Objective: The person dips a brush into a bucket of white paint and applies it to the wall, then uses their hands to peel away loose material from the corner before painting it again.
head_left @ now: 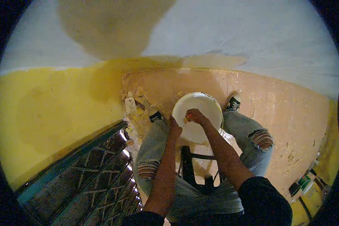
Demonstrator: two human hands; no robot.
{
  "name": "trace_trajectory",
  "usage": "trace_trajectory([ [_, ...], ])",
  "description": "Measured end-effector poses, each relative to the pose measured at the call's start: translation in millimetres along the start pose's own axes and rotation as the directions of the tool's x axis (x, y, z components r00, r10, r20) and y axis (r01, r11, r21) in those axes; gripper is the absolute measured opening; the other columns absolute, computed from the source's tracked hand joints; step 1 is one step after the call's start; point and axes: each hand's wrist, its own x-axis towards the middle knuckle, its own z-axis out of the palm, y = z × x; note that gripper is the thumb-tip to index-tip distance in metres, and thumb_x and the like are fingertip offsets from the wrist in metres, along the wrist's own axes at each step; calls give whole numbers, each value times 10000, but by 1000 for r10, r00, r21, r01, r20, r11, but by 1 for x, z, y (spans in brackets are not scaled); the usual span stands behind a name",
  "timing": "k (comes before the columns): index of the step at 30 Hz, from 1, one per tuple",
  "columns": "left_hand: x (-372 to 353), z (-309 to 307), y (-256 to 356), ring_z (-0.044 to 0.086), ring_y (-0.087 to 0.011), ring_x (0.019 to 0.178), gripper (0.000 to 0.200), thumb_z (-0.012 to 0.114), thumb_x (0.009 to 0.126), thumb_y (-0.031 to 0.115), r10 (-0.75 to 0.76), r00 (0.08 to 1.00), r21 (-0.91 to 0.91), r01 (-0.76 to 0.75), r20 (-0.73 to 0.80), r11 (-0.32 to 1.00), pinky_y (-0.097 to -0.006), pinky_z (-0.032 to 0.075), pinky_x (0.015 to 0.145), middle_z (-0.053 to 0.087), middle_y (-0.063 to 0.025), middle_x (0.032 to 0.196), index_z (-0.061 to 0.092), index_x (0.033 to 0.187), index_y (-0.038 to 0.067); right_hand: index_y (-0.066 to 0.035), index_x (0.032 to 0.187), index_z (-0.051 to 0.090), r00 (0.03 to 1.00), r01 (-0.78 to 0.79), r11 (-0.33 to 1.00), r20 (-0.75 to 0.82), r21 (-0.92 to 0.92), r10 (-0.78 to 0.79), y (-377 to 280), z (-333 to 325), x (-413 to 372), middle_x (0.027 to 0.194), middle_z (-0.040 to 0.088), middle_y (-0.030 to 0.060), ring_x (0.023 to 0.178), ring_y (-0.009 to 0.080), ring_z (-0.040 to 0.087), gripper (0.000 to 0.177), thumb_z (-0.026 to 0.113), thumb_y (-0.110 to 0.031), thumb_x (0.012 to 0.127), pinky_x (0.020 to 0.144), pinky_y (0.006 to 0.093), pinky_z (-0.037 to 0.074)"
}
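A white bucket [214,102] with pale contents stands on the floor between my feet. My left hand [175,127] is at the bucket's left rim, with its fingers closed on the edge. Over the bucket's opening, my right hand [196,116] is closed around a small tool [185,120]. An orange-red bit of the tool shows by my fingers, and a tan part sticks out to the left. Its exact kind is too small to make out.
A black stool or chair frame [188,165] is between my legs. To the left is a dark metal lattice gate [90,173]. Rubble [132,105] lies by the yellow wall [56,109]. A grey-white wall [233,30] rises ahead. Containers [305,183] stand at lower right.
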Motion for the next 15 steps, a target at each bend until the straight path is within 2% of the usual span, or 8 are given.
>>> trace_trajectory([
  [2,28,39,-48,59,-442,1397,876,515,706,-35,20,995,-183,-37,-93,982,-431,73,1167,88,-333,1482,21,1426,-110,-63,802,656,985,174,908,81,-381,-155,-18,6,4,786,667,116,696,264,641,144,680,-94,664,653,366,528],
  [3,30,43,-51,59,-442,1397,876,515,706,-35,19,995,-183,-36,-96,982,-431,73,1167,88,-333,1482,21,1426,-110,-63,802,656,984,176,908,83,-381,-156,-22,6,8,786,667,116,696,264,641,144,680,-94,664,653,366,528],
  [5,29,48,-61,80,-442,1396,882,512,714,-29,143,976,-84,-158,-162,984,-416,88,1166,85,-337,1481,-1,1426,-110,-82,859,649,947,313,685,271,-658,-173,-24,10,14,797,673,84,751,252,650,291,741,-84,582,696,395,519],
  [6,21,35,-48,80,-442,1396,882,512,714,-29,139,977,-82,-153,-162,985,-416,88,1166,85,-337,1481,-1,1426,-110,-82,859,649,946,315,688,273,-654,-173,-21,10,13,797,673,84,751,252,650,291,741,-84,582,696,395,519],
  [8,-2,-7,6,102,-440,1393,882,513,702,-37,-72,997,67,71,11,995,-425,112,1161,90,-341,1478,15,1425,-116,-73,865,635,937,339,715,146,-611,-319,-11,1,10,795,663,104,744,234,634,261,721,-81,619,670,385,513],
  [9,-10,-14,15,102,-440,1393,882,513,702,-37,-70,997,66,69,14,995,-425,112,1161,90,-341,1478,15,1425,-116,-73,865,635,938,335,715,143,-613,-316,-17,-2,1,795,663,104,744,234,634,261,721,-81,619,670,385,513],
  [11,-18,-23,22,101,-438,1393,856,501,709,-33,6,1000,-73,-7,-9,997,-424,123,1158,93,-344,1476,39,1423,-120,-59,852,607,974,130,889,-113,-439,-198,-38,-6,-23,780,634,111,760,270,636,213,714,-88,670,692,370,507],
  [15,2,9,-18,87,-432,1396,849,492,705,-40,159,977,-100,-174,-140,980,-415,121,1161,100,-342,1476,44,1421,-124,-55,850,580,902,172,962,-357,-214,-241,-22,-5,-49,757,591,58,742,178,611,162,675,-29,722,671,326,499],
])
